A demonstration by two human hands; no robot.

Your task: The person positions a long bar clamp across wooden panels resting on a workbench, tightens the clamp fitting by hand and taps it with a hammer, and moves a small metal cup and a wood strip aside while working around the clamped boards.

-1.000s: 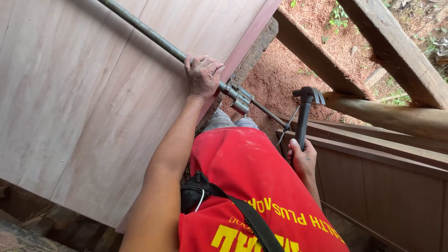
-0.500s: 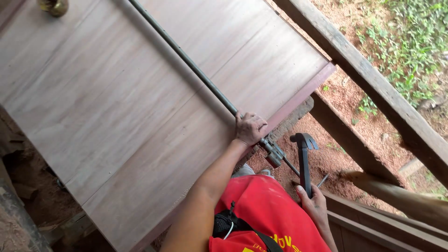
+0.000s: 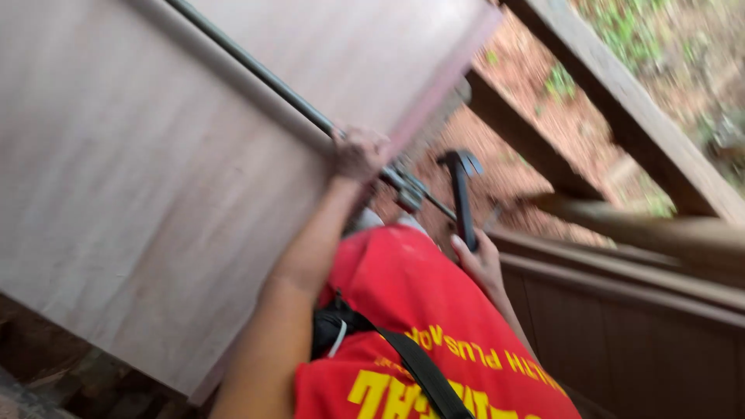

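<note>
A blurred downward view is given from a head camera. The left hand (image 3: pixel 359 154) is seen just above centre, its fingers wrapped shut around a long dark metal bar (image 3: pixel 256 77), which runs from about 11 o'clock down to a clamp-like metal fitting (image 3: pixel 407 190) just past the hand at 4 o'clock. The bar lies across a large pale pinkish plywood panel (image 3: pixel 155 194), which fills the left and upper part of the view. The right hand (image 3: pixel 481 260) is seen slightly right of centre, its fingers closed on the handle of a black claw hammer (image 3: pixel 463 194), held upright with its head at 12 o'clock from the hand. A red shirt with yellow lettering (image 3: pixel 419 326) and a black strap (image 3: pixel 419 372) are seen at 6 o'clock. Brown wooden beams (image 3: pixel 621 101) cross at 2 o'clock, above reddish soil (image 3: pixel 504 155).
</note>
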